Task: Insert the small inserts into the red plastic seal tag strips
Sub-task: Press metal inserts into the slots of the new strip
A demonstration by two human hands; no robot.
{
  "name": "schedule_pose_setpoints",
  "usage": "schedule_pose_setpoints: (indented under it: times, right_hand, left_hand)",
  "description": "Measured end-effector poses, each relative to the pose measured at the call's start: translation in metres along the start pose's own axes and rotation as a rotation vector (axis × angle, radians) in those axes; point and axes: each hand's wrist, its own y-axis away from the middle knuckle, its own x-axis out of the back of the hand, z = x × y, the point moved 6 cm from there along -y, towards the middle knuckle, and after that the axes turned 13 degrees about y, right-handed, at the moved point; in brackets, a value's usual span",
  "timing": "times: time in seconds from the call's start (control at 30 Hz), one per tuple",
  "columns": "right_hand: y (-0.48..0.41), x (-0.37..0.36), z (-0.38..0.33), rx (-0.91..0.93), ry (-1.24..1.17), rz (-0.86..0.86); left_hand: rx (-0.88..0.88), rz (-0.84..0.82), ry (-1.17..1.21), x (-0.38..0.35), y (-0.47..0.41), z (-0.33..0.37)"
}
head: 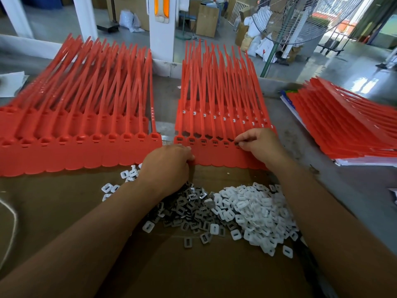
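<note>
A red seal tag strip (217, 153) lies across the middle of the table, its tails fanning away from me. Several of its sockets (203, 141) hold dark inserts. My right hand (255, 143) pinches a small dark insert (236, 143) at a socket near the strip's right part. My left hand (169, 166) rests with curled fingers on the strip's near left edge; whether it holds anything is hidden. In front lie a heap of grey metal inserts (189, 209) and a heap of white plastic inserts (257, 214).
A second set of red tag strips (81, 145) lies to the left and a flat stack of them (348, 125) to the right. Brown cardboard (64, 201) covers the near table. A white cord (10, 229) runs at the left edge. A fan (296, 22) stands behind.
</note>
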Motion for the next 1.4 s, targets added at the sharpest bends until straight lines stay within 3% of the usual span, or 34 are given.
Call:
schedule_pose_setpoints:
  times: [0.2,0.47,0.77,1.4]
  right_hand:
    - [0.027,0.012,-0.028,0.141,0.058,-0.008]
    - [0.097,-0.016,-0.078,0.471,0.216,-0.416]
    - [0.104,-0.036,-0.088,0.517,0.364,-0.367]
    - [0.100,-0.021,-0.081,0.504,0.164,-0.267]
  left_hand:
    - [-0.001,0.002,-0.001,0.001,0.000,0.000]
    - [-0.002,-0.003,-0.015,0.001,0.001,0.002]
    - [0.004,-0.003,0.005,0.001,0.002,0.003]
    - [0.011,-0.009,-0.001,0.001,0.004,0.003]
